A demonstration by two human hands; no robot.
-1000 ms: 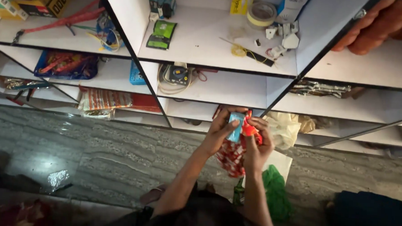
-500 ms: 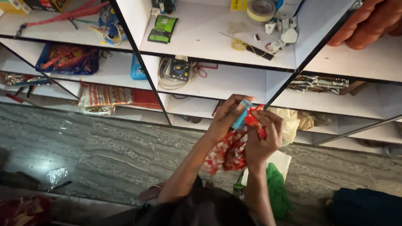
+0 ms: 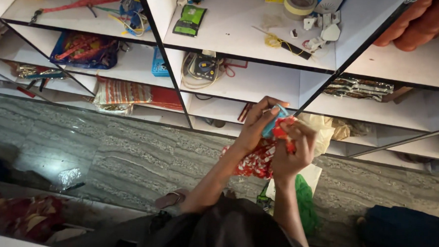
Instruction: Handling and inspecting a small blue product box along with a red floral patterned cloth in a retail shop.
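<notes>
A red cloth with a white pattern (image 3: 257,157) hangs bunched between the person's two hands, in front of the lower shelves of a white shelving unit (image 3: 260,83) and above the grey stone floor (image 3: 129,154). Its upper end is gathered up against a small light-blue piece (image 3: 275,118), whose nature is too small to tell. The left hand (image 3: 256,122) is curled around the blue piece and the top of the cloth, fingers closed over them with the thumb near the upper edge. The right hand (image 3: 292,149) is clenched on the red cloth just beside the left hand, the two nearly touching. Behind the hands, on a lower shelf, lies a pale crumpled bag (image 3: 323,130), and below them, near the floor, a green bag (image 3: 305,204) rests beside a white sheet (image 3: 312,174). On the shelf just above the hands sits a dark electrical device with coiled cords (image 3: 202,68), near that shelf's left end. The top shelf carries a green and black packet (image 3: 189,21) toward its left side, a roll of tape (image 3: 299,3) at its back edge and small white fittings (image 3: 325,27) toward its right corner. In the left compartments lie a blue bag with red straps (image 3: 84,51) and striped folded fabric (image 3: 124,92). A sandal (image 3: 169,199) lies on the floor by the person's left arm.
</notes>
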